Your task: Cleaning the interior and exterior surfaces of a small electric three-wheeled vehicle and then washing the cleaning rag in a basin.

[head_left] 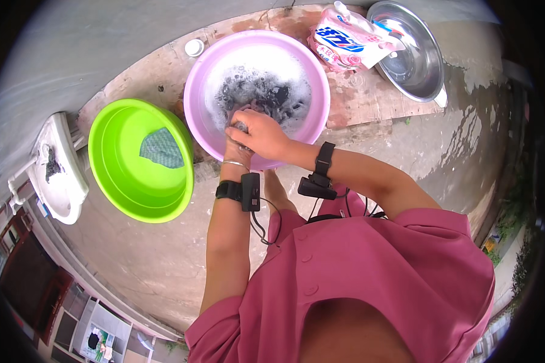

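A pink-purple basin (195, 130) in front of me holds white suds and dark cloth (278, 95) soaking in the water. My right hand (259, 132) lies across my left hand (237, 152) at the basin's near rim, its fingers curled over the back of it. Suds cling between the two. The fingers of my left hand are hidden under the right hand and in the foam, so what they touch does not show. A bracelet (234, 163) circles my left wrist.
A green basin (112, 187) with a checked cloth (161, 148) stands left, near a white sink (66, 196). Beyond lie a white cap (194, 48), a pink-and-white detergent pouch (351, 42) and a tilted metal basin (422, 75). Black straps and cables (262, 233) are on my forearms.
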Demonstrator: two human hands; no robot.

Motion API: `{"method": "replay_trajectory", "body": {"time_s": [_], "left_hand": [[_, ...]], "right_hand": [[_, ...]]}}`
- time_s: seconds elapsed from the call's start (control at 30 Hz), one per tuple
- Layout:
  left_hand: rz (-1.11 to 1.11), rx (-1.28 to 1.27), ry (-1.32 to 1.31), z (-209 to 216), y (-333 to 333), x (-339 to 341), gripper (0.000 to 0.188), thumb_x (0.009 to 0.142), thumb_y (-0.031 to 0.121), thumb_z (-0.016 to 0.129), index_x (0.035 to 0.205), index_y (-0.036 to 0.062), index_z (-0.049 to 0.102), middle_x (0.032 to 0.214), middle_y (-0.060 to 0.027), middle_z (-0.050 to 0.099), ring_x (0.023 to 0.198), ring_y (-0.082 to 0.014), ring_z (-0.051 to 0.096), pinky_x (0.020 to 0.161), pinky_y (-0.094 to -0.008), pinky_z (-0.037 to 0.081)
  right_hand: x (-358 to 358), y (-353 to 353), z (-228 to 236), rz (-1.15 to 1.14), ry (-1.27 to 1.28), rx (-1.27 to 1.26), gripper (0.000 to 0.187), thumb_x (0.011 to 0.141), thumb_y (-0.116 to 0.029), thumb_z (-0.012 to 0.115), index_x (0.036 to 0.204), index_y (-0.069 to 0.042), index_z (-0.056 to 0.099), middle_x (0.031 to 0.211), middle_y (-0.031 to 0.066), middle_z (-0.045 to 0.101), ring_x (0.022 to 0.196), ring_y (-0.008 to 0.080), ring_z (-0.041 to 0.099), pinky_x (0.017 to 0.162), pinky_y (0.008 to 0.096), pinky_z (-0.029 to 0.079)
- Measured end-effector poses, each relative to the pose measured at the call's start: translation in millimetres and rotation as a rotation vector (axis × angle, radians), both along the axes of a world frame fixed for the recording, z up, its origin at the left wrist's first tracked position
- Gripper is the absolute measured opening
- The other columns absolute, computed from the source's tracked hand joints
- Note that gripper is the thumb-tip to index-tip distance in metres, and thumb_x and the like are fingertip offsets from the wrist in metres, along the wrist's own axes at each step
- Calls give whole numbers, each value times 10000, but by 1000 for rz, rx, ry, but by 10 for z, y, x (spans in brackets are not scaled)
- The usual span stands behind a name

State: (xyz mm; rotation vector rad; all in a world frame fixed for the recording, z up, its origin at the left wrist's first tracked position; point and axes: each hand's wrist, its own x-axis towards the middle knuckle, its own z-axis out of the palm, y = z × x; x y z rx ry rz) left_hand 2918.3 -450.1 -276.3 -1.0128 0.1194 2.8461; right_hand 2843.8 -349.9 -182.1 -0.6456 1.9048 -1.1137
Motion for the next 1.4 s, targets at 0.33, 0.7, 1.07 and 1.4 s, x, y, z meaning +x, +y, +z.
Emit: {"method": "replay_trajectory", "body": {"time_s": [0.33, 0.7, 1.07, 1.4], "left_hand": [[-65, -384, -334, 264, 176, -114, 382, 969, 404, 395, 1169, 105, 521, 993, -74, 596, 930, -233, 602, 808, -402, 520], [-220, -974, -205, 487, 30, -175, 537, 879, 287, 656, 1292, 7, 460, 1195, -101, 546, 1066, -184, 544, 918, -300, 448], [-520, -1742, -161, 151, -445, 120, 651, 705, -32, 660, 1320, 21, 451, 1209, -116, 552, 1065, -213, 542, 937, -316, 422], [-300, -622, -480, 203, 28, -195, 722, 904, 562, 448, 1457, 156, 223, 1509, -89, 246, 1367, -324, 241, 988, -624, 265]], "right_hand": [[26, 18, -225, -113, 385, 102, 233, 842, -293, 602, 968, -99, 581, 954, 129, 588, 860, 343, 602, 725, 441, 485], [-865, 619, -862, -510, 42, -63, 243, 898, -279, 557, 870, -39, 578, 757, 108, 574, 695, 211, 558, 658, 351, 453], [-1055, 691, -649, -335, 435, 262, 410, 886, -330, 578, 1159, -32, 515, 1069, 204, 570, 976, 345, 566, 839, 397, 453], [-204, -72, -767, -14, 223, 466, 536, 834, -322, 625, 1309, -162, 434, 1288, 162, 432, 1172, 372, 459, 954, 466, 405]]}}
